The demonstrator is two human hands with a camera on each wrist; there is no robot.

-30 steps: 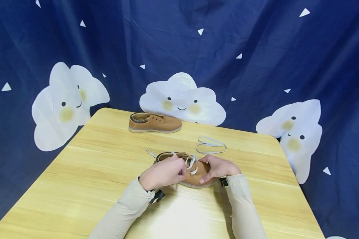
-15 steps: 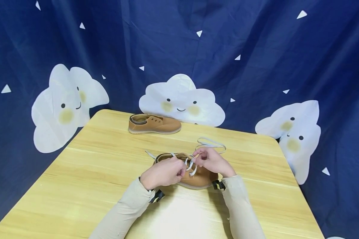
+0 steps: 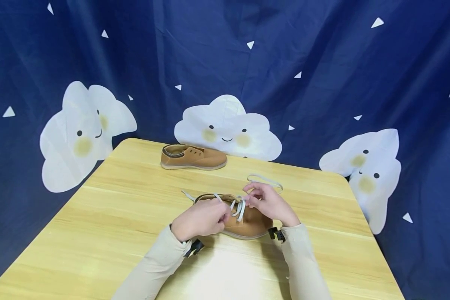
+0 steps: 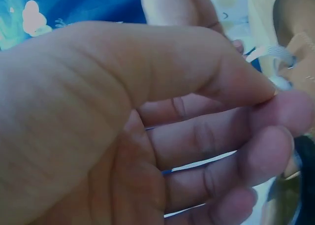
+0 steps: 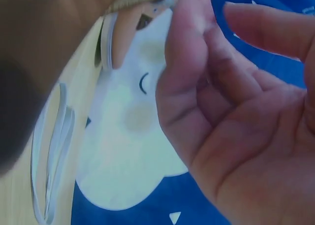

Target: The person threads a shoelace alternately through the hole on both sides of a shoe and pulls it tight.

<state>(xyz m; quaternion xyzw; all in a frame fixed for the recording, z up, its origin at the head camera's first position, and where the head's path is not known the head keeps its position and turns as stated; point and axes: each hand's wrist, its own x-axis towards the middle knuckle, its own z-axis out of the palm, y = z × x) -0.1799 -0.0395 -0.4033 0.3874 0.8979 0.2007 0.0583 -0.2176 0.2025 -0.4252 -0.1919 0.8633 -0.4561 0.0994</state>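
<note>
A brown lace-up shoe [image 3: 253, 225] lies across the table in front of me, toe to the right. Its pale shoelace [image 3: 241, 210] loops over the eyelets, and one end sticks out past the heel. My left hand [image 3: 204, 216] is over the near side of the shoe. In the left wrist view, its thumb and index finger pinch the shoelace [image 4: 279, 82] beside the eyelets. My right hand [image 3: 270, 205] hovers over the toe side, its bent fingers right at the lace loops. Its thumb stands apart from the fingers in the right wrist view.
A second brown shoe [image 3: 211, 158], with bare eyelets, stands at the back edge of the wooden table [image 3: 108, 216]. A loose pale lace [image 3: 273, 183] lies beyond my right hand. Behind the table hangs a dark blue curtain [image 3: 210, 50] with clouds.
My right hand has left the shoe's toe and come up to the lace loops, which now stand closer together. The left hand has stayed nearly in place.
</note>
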